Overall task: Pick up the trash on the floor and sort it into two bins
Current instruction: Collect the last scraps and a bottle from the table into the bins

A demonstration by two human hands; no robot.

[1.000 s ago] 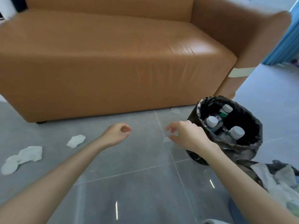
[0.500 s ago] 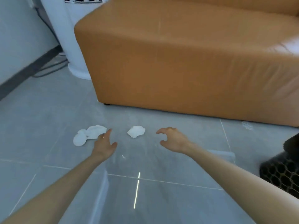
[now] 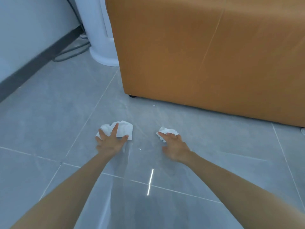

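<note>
Both hands have advanced since half a second ago, when they hovered short of the paper; they now lie on it, and your head has dropped closer to the floor.

Head view, the only one supplied. Your left hand lies flat with fingers splayed wide across the near edge of the larger tissue, thumb out to the right. It touches the paper but has not gathered it. I judge the splay is meant to cover the whole crumpled sheet, so that one closing motion bunches it.

Your right hand reaches the smaller tissue with its fingers extended. The fingertips rest on the near side of the wad and the thumb lies back on the tile. No pinch has formed yet.

The two tissues lie well apart, left and right, on grey tile just in front of the corner of the sofa. That spacing explains one hand per piece.

Far left, a white pedestal stands against the sofa end, with cables trailing along the skirting. A white scrap shows at the far right edge, too small to identify.

Assessment: the step in hand is the grasp, and it is not yet complete. Neither of the bins is in view, so you must turn away to deposit. Close both hands fully before lifting, since thin paper slips from a loose hold.
</note>
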